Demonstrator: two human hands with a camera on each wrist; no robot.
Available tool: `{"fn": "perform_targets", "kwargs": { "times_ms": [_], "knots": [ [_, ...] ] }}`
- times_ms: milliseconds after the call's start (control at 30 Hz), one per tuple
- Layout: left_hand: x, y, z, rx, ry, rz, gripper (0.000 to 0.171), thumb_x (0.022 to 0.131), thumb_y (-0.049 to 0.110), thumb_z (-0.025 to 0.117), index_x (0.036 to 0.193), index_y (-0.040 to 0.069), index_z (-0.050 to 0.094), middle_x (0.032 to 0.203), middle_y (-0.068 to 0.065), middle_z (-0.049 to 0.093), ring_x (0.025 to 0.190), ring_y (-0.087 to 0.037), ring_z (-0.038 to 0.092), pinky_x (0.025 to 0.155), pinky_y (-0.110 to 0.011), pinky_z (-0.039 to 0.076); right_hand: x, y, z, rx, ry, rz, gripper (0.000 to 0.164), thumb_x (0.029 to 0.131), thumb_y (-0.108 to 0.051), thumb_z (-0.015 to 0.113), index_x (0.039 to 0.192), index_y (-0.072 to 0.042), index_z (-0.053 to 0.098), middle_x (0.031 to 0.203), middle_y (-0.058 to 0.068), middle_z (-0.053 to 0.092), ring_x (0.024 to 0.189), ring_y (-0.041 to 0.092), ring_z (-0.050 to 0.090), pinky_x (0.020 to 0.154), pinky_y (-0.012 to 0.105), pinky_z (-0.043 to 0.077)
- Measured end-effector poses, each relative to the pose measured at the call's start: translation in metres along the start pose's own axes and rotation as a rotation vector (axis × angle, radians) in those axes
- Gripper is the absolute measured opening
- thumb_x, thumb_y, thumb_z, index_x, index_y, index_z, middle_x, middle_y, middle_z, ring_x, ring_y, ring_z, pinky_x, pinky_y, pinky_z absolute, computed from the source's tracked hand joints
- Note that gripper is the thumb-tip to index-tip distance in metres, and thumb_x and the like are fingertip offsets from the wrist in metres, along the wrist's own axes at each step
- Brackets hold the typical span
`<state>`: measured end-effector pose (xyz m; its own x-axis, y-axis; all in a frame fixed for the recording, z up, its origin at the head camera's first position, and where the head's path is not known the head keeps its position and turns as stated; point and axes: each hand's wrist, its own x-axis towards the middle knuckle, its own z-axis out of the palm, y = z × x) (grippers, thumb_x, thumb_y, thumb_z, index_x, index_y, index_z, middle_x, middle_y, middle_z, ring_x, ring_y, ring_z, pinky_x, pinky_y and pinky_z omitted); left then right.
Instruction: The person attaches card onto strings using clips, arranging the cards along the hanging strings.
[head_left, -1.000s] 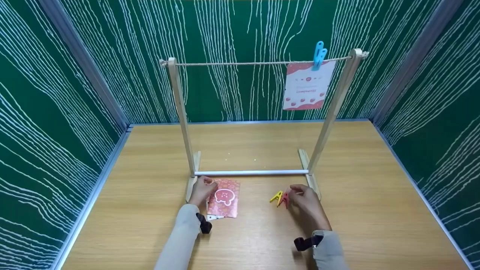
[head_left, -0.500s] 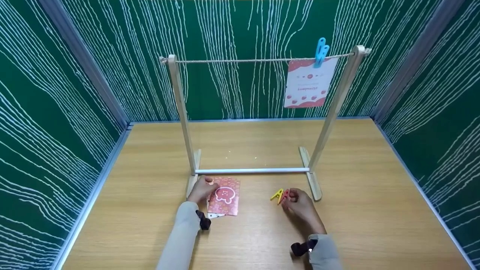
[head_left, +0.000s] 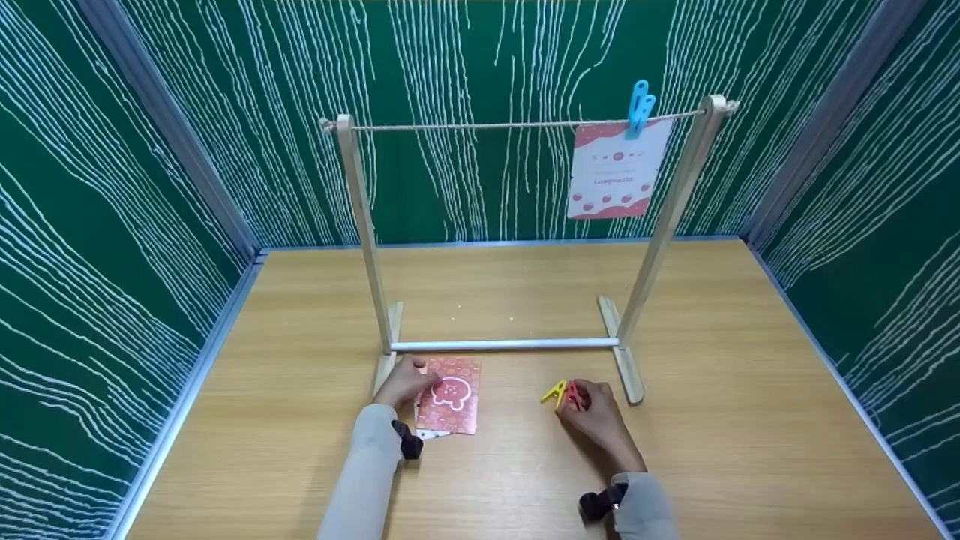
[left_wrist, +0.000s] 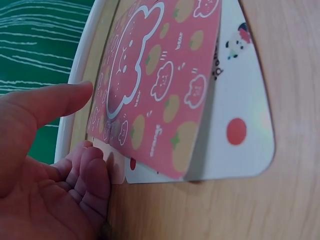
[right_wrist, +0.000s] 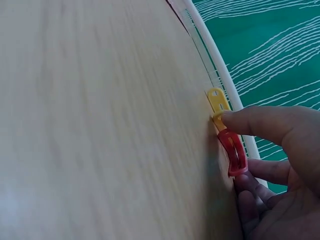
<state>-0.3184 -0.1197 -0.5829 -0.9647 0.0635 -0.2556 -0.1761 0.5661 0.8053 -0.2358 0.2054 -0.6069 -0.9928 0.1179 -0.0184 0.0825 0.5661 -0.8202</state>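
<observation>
A pink bear-print card (head_left: 452,409) lies over a white card (left_wrist: 250,110), tilted up from it at one side in the left wrist view. My left hand (head_left: 405,380) holds the pink card's left edge between thumb and curled fingers. On the right, a yellow clothespin (head_left: 553,391) and a red clothespin (right_wrist: 234,152) lie side by side on the table. My right hand (head_left: 596,416) grips the red clothespin, with the thumb tip overlapping the yellow one in the right wrist view.
A wooden stand with a rope line (head_left: 480,126) rises behind the hands. From the rope's right end hangs a strawberry card (head_left: 616,176) under a blue clothespin (head_left: 640,110). The stand's white crossbar (head_left: 504,345) runs just beyond both hands. Green walls surround the table (head_left: 495,487).
My right hand has shifted slightly left and its fingers have closed in around the red clothespin. The left hand stays at the pink card, its fingers slightly further over the edge.
</observation>
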Motion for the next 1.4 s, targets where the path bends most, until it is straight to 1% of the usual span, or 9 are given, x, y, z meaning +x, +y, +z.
{"fn": "perform_targets", "kwargs": {
  "times_ms": [167,233,300,500,600,733,1000,1267,1400],
  "knots": [
    [-0.001,0.001,0.001,-0.054,-0.038,-0.034,0.051,0.075,0.014,0.074,0.114,-0.005,0.047,0.098,-0.012,0.058,0.077,-0.016,0.053,0.063,-0.022,0.044,0.000,0.001,-0.001,0.002,-0.024,0.015,0.058,0.077,-0.015,0.073,0.128,0.007,0.054,0.115,0.021,0.048,0.099,0.028,0.050,0.086,0.033,0.042],
    [-0.002,0.002,0.001,-0.058,-0.041,-0.046,0.054,0.074,0.014,0.076,0.114,-0.004,0.046,0.096,-0.010,0.056,0.072,-0.013,0.051,0.060,-0.020,0.043,0.001,0.002,-0.001,0.001,-0.031,0.022,0.058,0.078,-0.015,0.073,0.129,0.006,0.054,0.117,0.021,0.048,0.101,0.028,0.051,0.088,0.035,0.042],
    [-0.003,0.003,0.002,-0.044,-0.035,-0.039,0.057,0.072,0.014,0.078,0.115,-0.004,0.045,0.098,-0.011,0.056,0.075,-0.015,0.052,0.063,-0.022,0.046,0.001,0.003,-0.001,-0.004,-0.033,0.028,0.057,0.080,-0.015,0.072,0.130,0.005,0.054,0.117,0.021,0.049,0.102,0.029,0.051,0.090,0.038,0.043],
    [-0.006,0.004,0.006,0.038,0.006,0.011,0.060,0.068,0.014,0.081,0.113,-0.006,0.047,0.112,-0.020,0.053,0.102,-0.029,0.051,0.095,-0.040,0.044,0.001,0.003,-0.001,-0.009,-0.029,0.066,0.058,0.082,-0.014,0.069,0.133,0.006,0.051,0.118,0.022,0.048,0.103,0.030,0.052,0.093,0.043,0.043],
    [-0.007,0.004,0.006,0.055,0.016,0.014,0.060,0.068,0.012,0.080,0.114,-0.006,0.047,0.114,-0.021,0.052,0.105,-0.031,0.050,0.098,-0.043,0.042,0.001,0.002,0.000,0.004,-0.024,0.067,0.057,0.081,-0.013,0.069,0.132,0.006,0.052,0.118,0.022,0.049,0.103,0.030,0.052,0.092,0.042,0.043],
    [-0.007,0.003,0.006,0.052,0.018,0.015,0.062,0.068,0.011,0.080,0.116,-0.006,0.045,0.115,-0.021,0.051,0.105,-0.030,0.051,0.098,-0.043,0.043,-0.001,0.002,0.001,0.004,-0.007,0.052,0.056,0.080,-0.012,0.070,0.130,0.007,0.053,0.117,0.022,0.049,0.102,0.030,0.052,0.090,0.039,0.043],
    [-0.010,0.004,0.006,0.057,0.048,0.080,0.063,0.066,0.009,0.079,0.116,-0.006,0.045,0.118,-0.022,0.050,0.106,-0.031,0.050,0.097,-0.041,0.043,-0.002,0.004,0.001,0.015,0.023,0.013,0.049,0.077,-0.011,0.074,0.120,0.006,0.058,0.107,0.019,0.050,0.094,0.027,0.051,0.081,0.033,0.041],
    [-0.010,0.007,0.005,0.057,0.042,0.059,0.062,0.066,0.006,0.080,0.116,-0.004,0.046,0.115,-0.021,0.049,0.090,-0.026,0.053,0.070,-0.027,0.050,0.000,0.005,0.002,0.017,0.016,0.041,0.049,0.077,-0.011,0.073,0.120,0.006,0.058,0.107,0.018,0.050,0.095,0.027,0.053,0.081,0.031,0.042],
    [-0.011,0.008,0.007,0.041,0.053,0.037,0.063,0.065,0.004,0.079,0.118,-0.005,0.047,0.117,-0.022,0.049,0.091,-0.026,0.053,0.072,-0.029,0.050,0.000,0.005,0.002,-0.007,0.011,0.048,0.048,0.078,-0.012,0.073,0.121,0.006,0.057,0.107,0.018,0.050,0.095,0.026,0.053,0.081,0.031,0.042]
  ]
}}
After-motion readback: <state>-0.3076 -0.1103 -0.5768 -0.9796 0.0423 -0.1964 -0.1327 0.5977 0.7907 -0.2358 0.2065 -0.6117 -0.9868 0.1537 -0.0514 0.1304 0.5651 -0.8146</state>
